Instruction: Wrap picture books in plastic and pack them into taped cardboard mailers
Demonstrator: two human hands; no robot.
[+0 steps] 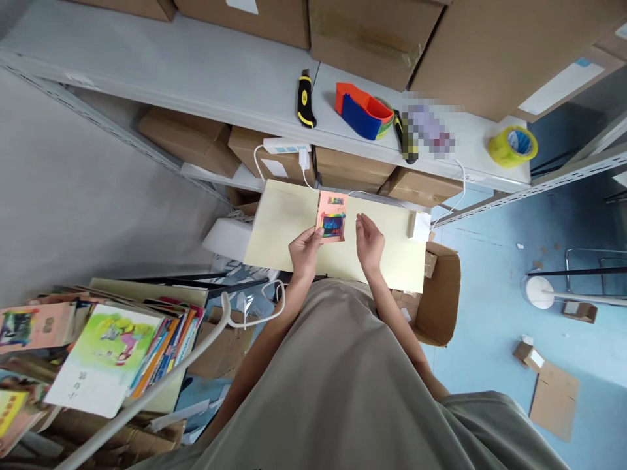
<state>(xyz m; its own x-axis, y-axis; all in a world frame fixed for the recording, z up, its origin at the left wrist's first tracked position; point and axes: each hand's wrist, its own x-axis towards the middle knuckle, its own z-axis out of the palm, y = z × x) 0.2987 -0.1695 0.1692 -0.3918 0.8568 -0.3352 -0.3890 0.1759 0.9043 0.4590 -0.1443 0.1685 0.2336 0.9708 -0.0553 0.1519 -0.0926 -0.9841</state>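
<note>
My left hand (304, 251) grips the lower left corner of a thin pink booklet (331, 228), its thumb on the front cover. The booklet has a dark picture framed in rainbow colours and is held over a pale yellow board (392, 261). To the right of the booklet, apart from it, is my right hand (370, 243). Its fingers are bent and pressed together, and nothing shows in them.
A utility knife (305, 99), an orange-and-blue tape dispenser (363, 111) and a yellow tape roll (512, 146) lie on the grey shelf (196, 72). A small white box (419, 226) stands at the board's right end. Stacked books (105, 359) are at left, an open carton (443, 294) at right.
</note>
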